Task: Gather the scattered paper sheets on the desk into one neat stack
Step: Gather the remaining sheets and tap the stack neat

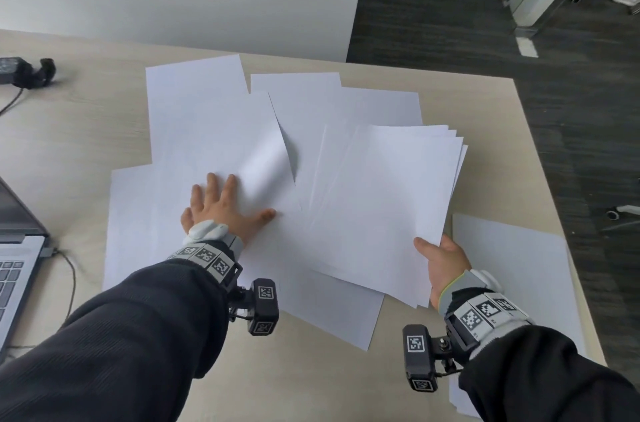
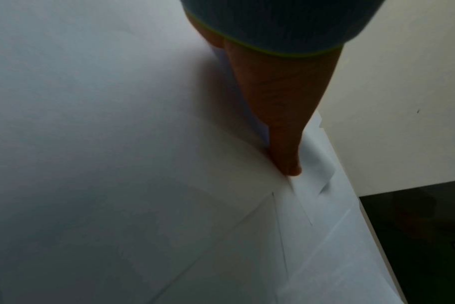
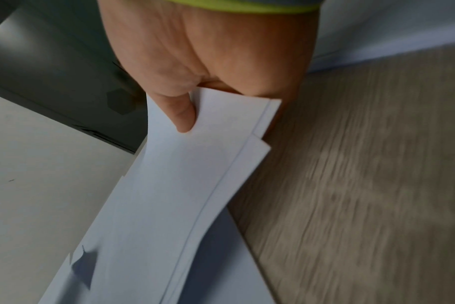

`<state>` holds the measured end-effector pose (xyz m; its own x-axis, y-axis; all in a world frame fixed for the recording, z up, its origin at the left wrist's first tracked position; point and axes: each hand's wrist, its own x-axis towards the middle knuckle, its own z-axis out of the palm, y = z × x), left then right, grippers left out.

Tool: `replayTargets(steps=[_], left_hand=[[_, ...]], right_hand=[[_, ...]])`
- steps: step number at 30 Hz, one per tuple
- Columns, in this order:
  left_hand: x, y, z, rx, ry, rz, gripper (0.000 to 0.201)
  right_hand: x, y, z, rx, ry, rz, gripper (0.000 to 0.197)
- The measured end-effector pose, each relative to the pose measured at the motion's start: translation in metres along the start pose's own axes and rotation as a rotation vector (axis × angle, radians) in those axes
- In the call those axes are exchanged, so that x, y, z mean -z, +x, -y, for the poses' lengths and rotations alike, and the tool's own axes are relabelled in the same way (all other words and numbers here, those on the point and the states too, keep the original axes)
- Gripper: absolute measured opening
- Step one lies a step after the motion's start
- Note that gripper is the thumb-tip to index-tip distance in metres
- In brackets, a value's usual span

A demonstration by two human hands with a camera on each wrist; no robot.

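On the pale wood tabletop (image 1: pixel 86 151), left hand (image 1: pixel 221 210) lies flat, fingers spread, pressing loose white paper sheets (image 1: pixel 207 131). Right hand (image 1: pixel 445 264) pinches fanned white sheet bundle (image 1: pixel 381 200) at near corner, thumb on top.

The paper sheets (image 1: pixel 214 131) are thin, smooth, matt white paper; the held bundle (image 1: pixel 388 200) bends softly. The desk (image 1: pixel 69 131) looks like pale wood-grain laminate, matt. Sleeves (image 1: pixel 131 335) are dark ribbed knit cloth. The laptop (image 1: pixel 17 269) body looks like matt silver metal, and the floor (image 1: pixel 571 110) dark and streaked
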<state>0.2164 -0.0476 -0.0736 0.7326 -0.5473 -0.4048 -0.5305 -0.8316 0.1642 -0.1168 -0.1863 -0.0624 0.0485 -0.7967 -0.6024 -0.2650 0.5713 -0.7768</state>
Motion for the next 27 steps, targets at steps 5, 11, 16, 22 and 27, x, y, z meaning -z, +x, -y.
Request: replayTargets(steps=[5,11,16,22,27], left_hand=[[0.014,0.001,0.011,0.006,-0.085,-0.032,0.076],[0.052,-0.023,-0.012,-0.013,-0.402,-0.115,0.041],[0.028,-0.084,-0.072,-0.207,-0.475,0.063,0.072],[-0.025,-0.151,-0.114,-0.597,0.022,0.31,0.087],[-0.058,-0.172,-0.113,-0.638,0.112,0.338,0.098]], right_hand=[[0.012,0.0,0.001,0.025,0.026,0.0,0.02],[0.022,-0.004,-0.002,0.038,0.034,0.056,0.023],[0.025,-0.014,-0.006,0.002,-0.002,0.096,0.024],[0.035,-0.024,-0.011,-0.114,0.033,0.03,0.04],[0.052,-0.029,-0.015,-0.198,0.176,0.014,0.069]])
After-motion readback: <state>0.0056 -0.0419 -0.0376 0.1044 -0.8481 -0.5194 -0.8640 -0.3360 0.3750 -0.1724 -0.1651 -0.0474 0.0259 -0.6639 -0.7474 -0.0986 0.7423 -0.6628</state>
